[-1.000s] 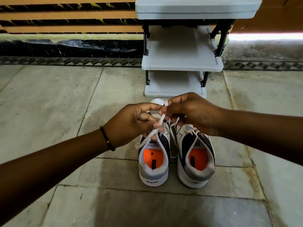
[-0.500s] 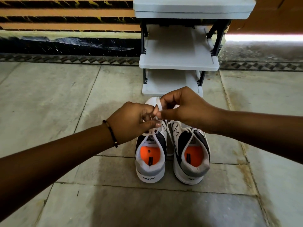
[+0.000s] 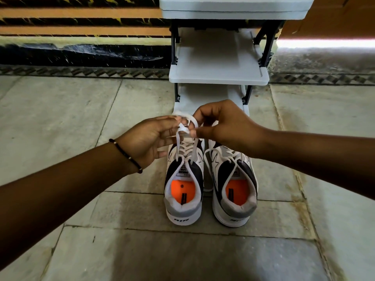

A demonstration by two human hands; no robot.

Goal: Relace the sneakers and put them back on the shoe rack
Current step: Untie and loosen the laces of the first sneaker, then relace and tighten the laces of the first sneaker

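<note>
Two sneakers stand side by side on the stone floor (image 3: 81,118), heels toward the camera, toes toward the rack. Both are white with black side panels, grey heel collars and orange insoles. The left sneaker (image 3: 183,191) has its white lace (image 3: 178,147) threaded up the eyelets, with both ends drawn up taut above the tongue. The right sneaker (image 3: 233,189) has its lace lying loose, one loop hanging over its left side. Above the left sneaker's toe, the left hand (image 3: 150,138), a dark beaded band (image 3: 125,155) on its wrist, pinches one lace end, and the right hand (image 3: 223,122) pinches a loop of it between thumb and forefinger. Just beyond stands the grey rack (image 3: 219,76), its shelves bare, against the striped wall.
</note>
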